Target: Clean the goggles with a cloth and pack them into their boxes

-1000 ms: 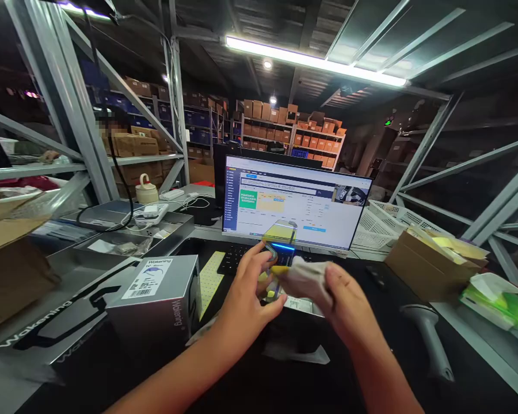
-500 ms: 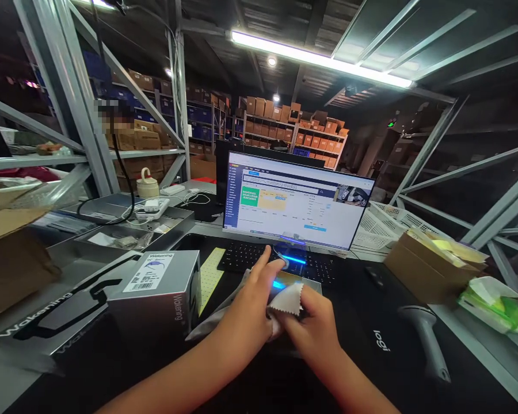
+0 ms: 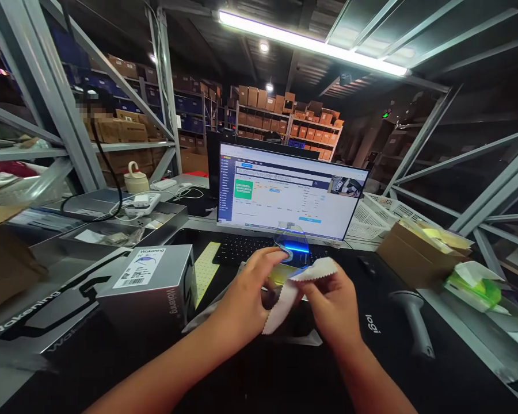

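Note:
My left hand (image 3: 246, 287) grips a clear, curved lens-like piece (image 3: 297, 247) with a bright blue reflection, thumb and fingers at its near-left side. Between the thumb and fingers of my right hand (image 3: 339, 305) is a white cleaning cloth (image 3: 280, 310) with zigzag edges. The cloth hangs between both hands, close under the lens piece, and part of it is hidden by my fingers. Under my hands lies a greyish-white sheet or bag (image 3: 300, 338), mostly covered. Left of my forearm stands a silver Wakening box (image 3: 138, 302) with a white label.
A monitor (image 3: 285, 195) stands behind a black keyboard (image 3: 237, 248). On the right are a barcode scanner (image 3: 414, 325), a mouse (image 3: 366, 264), a cardboard box (image 3: 414, 253) and a green tissue pack (image 3: 470, 287). A yellow sticker sheet (image 3: 205, 276) lies beside the silver box.
My right hand has moved right and slightly up, drawing the cloth out wider between my hands. The lens piece stays in my left hand. The view has shifted a little.

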A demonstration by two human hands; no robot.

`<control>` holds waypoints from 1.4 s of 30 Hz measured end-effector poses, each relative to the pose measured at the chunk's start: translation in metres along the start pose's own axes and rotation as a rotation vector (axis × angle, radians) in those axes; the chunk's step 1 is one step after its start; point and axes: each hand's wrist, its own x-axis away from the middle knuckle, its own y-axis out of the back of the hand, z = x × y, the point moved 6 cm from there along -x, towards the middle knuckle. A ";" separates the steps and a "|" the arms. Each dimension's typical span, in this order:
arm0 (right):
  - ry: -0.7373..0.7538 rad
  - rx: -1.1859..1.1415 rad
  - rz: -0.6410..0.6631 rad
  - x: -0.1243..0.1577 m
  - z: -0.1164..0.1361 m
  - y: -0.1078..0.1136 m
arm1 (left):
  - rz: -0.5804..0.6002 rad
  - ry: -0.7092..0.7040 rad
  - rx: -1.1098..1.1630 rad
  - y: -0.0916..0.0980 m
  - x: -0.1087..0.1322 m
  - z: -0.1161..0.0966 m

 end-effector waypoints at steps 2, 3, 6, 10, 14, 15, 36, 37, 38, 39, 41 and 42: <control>-0.072 -0.079 -0.039 -0.006 0.000 0.006 | 0.054 -0.004 -0.016 -0.002 -0.001 -0.002; -0.078 -0.099 -0.071 -0.007 0.001 0.009 | 0.073 0.001 -0.024 -0.003 -0.001 -0.001; -0.060 -0.065 -0.144 -0.003 0.002 0.009 | 0.064 0.014 -0.041 -0.001 -0.001 0.003; 0.108 0.262 0.036 0.010 0.003 -0.017 | 0.019 0.109 0.061 0.006 -0.001 0.016; 0.292 0.404 0.116 0.015 0.010 -0.025 | 0.066 0.231 0.096 0.009 0.000 0.024; 0.239 0.346 0.108 0.011 0.008 -0.021 | 0.096 0.229 0.087 0.009 0.000 0.022; 0.077 0.124 -0.011 0.011 0.009 -0.013 | 0.027 0.121 -0.169 0.007 0.003 0.013; 0.049 0.063 -0.069 0.010 0.008 -0.008 | -0.021 0.093 -0.197 0.005 0.004 0.012; 0.031 0.001 -0.124 0.010 0.007 -0.004 | -0.066 0.071 -0.197 0.003 0.005 0.012; 0.013 -0.063 -0.166 0.009 0.005 0.000 | -0.099 0.055 -0.171 0.000 0.006 0.013; -0.035 -0.213 -0.217 0.007 0.000 0.005 | -0.139 0.019 -0.098 -0.004 0.006 0.012; -0.065 -0.297 -0.232 0.005 -0.003 0.006 | -0.156 -0.001 -0.087 -0.004 0.006 0.011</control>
